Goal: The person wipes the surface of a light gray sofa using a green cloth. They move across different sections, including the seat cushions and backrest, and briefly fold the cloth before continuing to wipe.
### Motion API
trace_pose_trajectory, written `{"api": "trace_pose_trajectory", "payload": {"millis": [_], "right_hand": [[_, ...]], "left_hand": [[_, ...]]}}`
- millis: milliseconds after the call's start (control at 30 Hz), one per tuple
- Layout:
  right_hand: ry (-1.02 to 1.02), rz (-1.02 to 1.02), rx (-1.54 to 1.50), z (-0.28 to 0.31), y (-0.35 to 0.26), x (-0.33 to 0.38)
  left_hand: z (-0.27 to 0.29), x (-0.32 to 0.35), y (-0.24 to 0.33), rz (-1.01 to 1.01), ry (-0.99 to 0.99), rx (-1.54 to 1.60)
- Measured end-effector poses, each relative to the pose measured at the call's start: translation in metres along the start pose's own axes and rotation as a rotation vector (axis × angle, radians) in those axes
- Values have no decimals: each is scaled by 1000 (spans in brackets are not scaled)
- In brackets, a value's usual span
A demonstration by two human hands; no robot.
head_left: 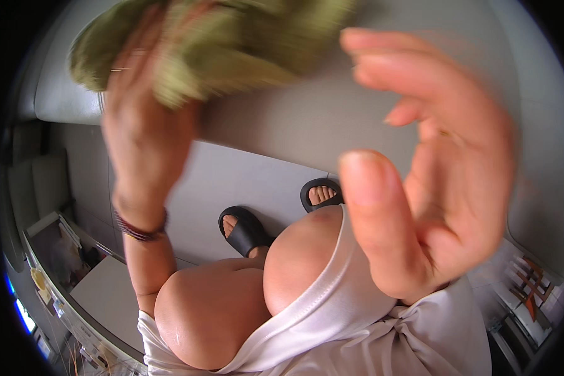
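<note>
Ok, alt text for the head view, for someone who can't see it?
A person's left hand, blurred, touches a crumpled olive-green cloth over a smooth grey surface; the right hand is empty and loosely curled. Below are bare knees, shiny white clothing and black slide sandals.

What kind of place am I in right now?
Probably a living room in a home. The clues are a wide grey padded seat, likely a sofa, the pale tiled floor, and black slip-on sandals worn on bare feet.
</note>
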State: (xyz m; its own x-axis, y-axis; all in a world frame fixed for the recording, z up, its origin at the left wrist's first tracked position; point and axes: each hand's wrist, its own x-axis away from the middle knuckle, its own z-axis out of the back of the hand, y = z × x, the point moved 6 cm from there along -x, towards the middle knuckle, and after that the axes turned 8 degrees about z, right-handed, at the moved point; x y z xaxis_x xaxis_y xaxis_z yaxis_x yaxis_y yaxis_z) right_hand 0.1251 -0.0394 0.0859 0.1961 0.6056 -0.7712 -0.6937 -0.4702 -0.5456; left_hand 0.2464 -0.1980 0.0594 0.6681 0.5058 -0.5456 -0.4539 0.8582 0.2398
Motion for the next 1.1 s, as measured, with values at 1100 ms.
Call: {"api": "trace_pose_trajectory", "payload": {"millis": [1100], "right_hand": [[831,-1043,-1601,1,1,14]], "left_hand": [[7,-29,93,-381,-157,355]]}}
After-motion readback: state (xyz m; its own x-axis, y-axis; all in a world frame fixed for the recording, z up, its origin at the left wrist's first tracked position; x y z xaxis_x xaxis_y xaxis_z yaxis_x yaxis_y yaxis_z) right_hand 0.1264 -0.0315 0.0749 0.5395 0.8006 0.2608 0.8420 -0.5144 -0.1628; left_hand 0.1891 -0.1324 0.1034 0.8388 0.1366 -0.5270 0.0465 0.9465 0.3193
